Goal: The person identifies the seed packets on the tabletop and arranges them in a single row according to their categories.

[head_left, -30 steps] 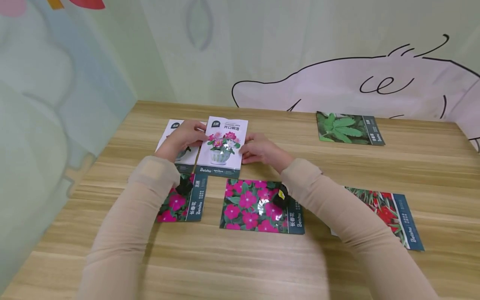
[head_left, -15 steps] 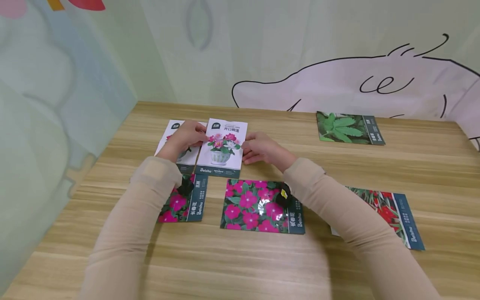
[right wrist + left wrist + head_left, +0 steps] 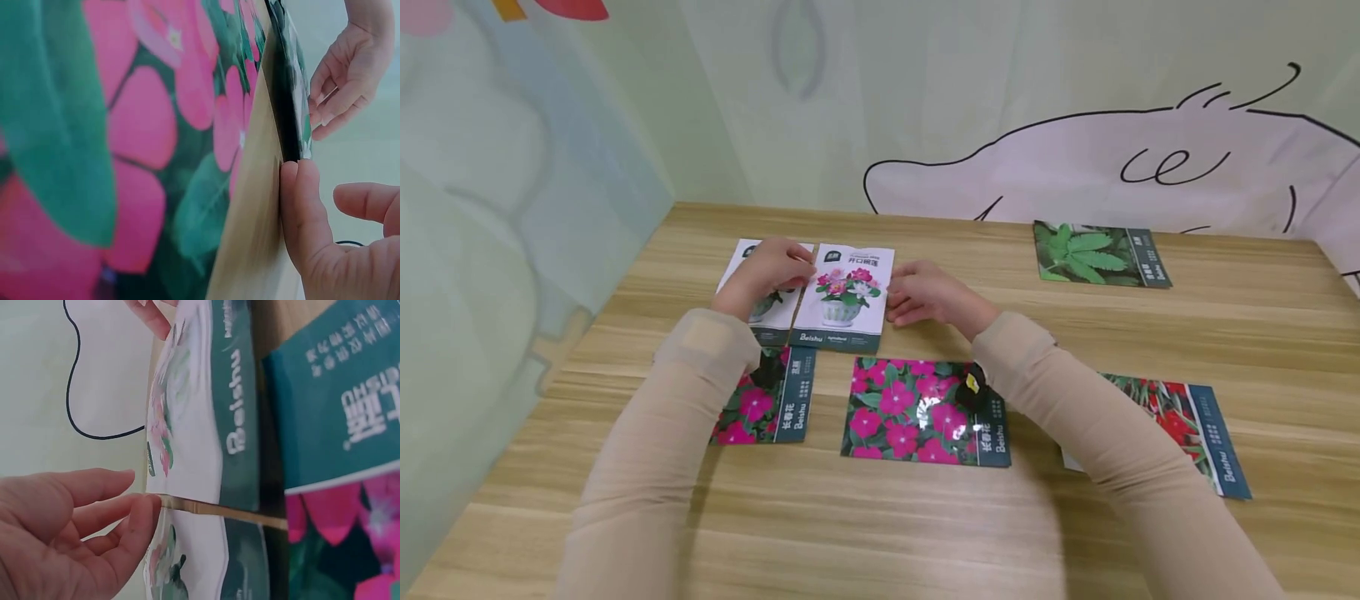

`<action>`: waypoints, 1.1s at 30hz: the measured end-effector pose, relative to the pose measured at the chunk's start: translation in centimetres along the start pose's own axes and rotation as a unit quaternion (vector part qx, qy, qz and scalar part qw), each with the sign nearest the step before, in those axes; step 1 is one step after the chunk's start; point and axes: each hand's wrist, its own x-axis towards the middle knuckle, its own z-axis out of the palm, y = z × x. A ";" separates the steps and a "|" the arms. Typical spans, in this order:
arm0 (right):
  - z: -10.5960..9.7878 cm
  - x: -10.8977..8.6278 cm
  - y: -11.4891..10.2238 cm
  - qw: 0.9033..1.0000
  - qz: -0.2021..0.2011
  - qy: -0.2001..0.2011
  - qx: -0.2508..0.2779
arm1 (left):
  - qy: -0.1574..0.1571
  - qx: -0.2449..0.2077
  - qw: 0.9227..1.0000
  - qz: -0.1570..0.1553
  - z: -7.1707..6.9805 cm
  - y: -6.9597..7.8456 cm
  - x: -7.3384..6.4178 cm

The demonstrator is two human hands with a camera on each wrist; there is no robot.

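Observation:
A white seed packet (image 3: 842, 292) printed with a pot of pink flowers lies on the table. Close on its left is a similar white packet (image 3: 772, 321), partly hidden under my left hand (image 3: 769, 275). That hand's fingertips touch down by the narrow gap between the two; in the left wrist view its fingers (image 3: 103, 512) are relaxed, with nothing between them. At the first packet's right edge is my right hand (image 3: 928, 293). The right wrist view has its straight fingertips (image 3: 306, 187) right at the edge, thumb (image 3: 362, 200) held apart.
Nearer me lie two pink-flower packets, one left (image 3: 756, 406) and one mid-table (image 3: 895, 408). A red-flower packet (image 3: 1176, 421) is partly under my right sleeve. One green-leaf packet (image 3: 1090, 252) lies at the back right, by the cartoon-printed wall (image 3: 1075, 167).
The middle white packet's top edge has come down a little toward me, and it now lies flatter. My right hand has eased slightly right; the left stays nearly still.

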 end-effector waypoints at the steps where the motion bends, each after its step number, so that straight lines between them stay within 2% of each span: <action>1: -0.1 0.0 0.0 1.000 -0.001 -0.001 0.002 | -0.001 -0.004 1.000 0.002 -0.1 0.1 -0.1; 9: -0.9 0.0 0.2 1.000 -0.005 -0.020 -0.014 | -0.011 -0.030 0.999 0.011 -0.1 0.7 -0.5; 17: -3.2 -0.6 0.2 0.999 -0.008 -0.044 -0.021 | -0.025 -0.018 0.999 0.023 0.9 2.0 0.0; 24: -6.8 -2.0 0.0 0.999 -0.027 -0.034 -0.031 | -0.053 -0.072 0.995 0.049 2.6 3.9 0.7; 31: -11.1 -3.9 0.0 0.998 -0.042 -0.011 -0.035 | -0.081 -0.101 0.991 0.043 4.6 5.6 1.4; 33: -12.3 -4.5 0.0 0.998 -0.054 -0.002 -0.028 | -0.091 -0.121 0.988 0.040 5.1 5.9 1.6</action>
